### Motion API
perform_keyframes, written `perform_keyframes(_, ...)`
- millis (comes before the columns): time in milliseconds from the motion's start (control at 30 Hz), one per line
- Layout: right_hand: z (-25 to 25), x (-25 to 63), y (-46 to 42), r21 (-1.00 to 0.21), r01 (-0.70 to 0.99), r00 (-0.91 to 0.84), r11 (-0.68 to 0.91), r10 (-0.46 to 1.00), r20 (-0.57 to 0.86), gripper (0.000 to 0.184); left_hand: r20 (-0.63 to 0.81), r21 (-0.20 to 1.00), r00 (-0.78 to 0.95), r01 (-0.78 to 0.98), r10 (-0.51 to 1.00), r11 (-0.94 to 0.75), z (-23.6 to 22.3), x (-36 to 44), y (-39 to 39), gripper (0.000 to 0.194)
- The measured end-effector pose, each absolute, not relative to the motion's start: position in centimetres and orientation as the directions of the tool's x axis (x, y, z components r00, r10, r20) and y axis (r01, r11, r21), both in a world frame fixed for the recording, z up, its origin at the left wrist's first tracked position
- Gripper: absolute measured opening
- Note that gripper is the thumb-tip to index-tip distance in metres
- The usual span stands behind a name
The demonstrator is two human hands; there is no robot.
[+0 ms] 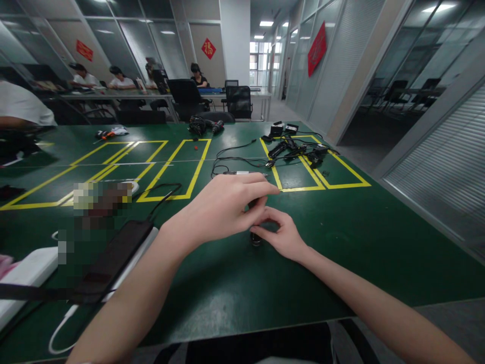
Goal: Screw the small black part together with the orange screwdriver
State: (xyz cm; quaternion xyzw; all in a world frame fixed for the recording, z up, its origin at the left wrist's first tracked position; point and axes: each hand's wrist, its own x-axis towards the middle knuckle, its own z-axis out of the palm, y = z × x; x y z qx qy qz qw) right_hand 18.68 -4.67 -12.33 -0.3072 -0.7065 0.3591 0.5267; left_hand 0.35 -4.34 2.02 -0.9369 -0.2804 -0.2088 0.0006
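My left hand (227,205) is closed, thumb and fingers pinched together over a dark thing mostly hidden beneath them. Just below and to the right, my right hand (284,235) is closed around a small black round object (256,239), held close above the green table (303,288). The fingertips of both hands meet, and I cannot tell whether the dark bits in them are one piece. Right behind my left hand lies a black cable (233,161), partly covered.
Black adapters and cables (291,149) are heaped within yellow tape at the back right. A power drill (215,126) and a cable coil (197,124) lie at the far edge. On the left are a black power brick (121,258) and a white power strip (34,273). Other people sit behind.
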Motion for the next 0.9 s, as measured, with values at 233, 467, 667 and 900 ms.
perform_keyframes(233,-11.9,18.9,-5.0,-0.799,0.103,-0.323,0.592,0.78,0.536,0.008,0.453,0.141,0.742,0.487,0.494,-0.862,1.9,0.2,-4.4,0.036)
perform_keyframes(467,-12.0,19.2,-5.1,-0.783,0.118,-0.365,0.61,0.76,0.537,0.012,0.399,0.151,0.76,0.497,0.513,-0.855,2.0,0.1,-4.4,0.041)
perform_keyframes(667,-12.5,20.1,-4.7,-0.753,0.166,-0.461,0.637,0.725,0.511,0.025,0.405,0.122,0.753,0.517,0.518,-0.847,2.3,0.0,-4.5,0.035)
perform_keyframes(900,-13.0,21.4,-4.2,-0.701,0.228,-0.566,0.676,0.678,0.469,0.033,0.367,0.094,0.749,0.56,0.551,-0.823,2.0,0.3,-4.3,0.032)
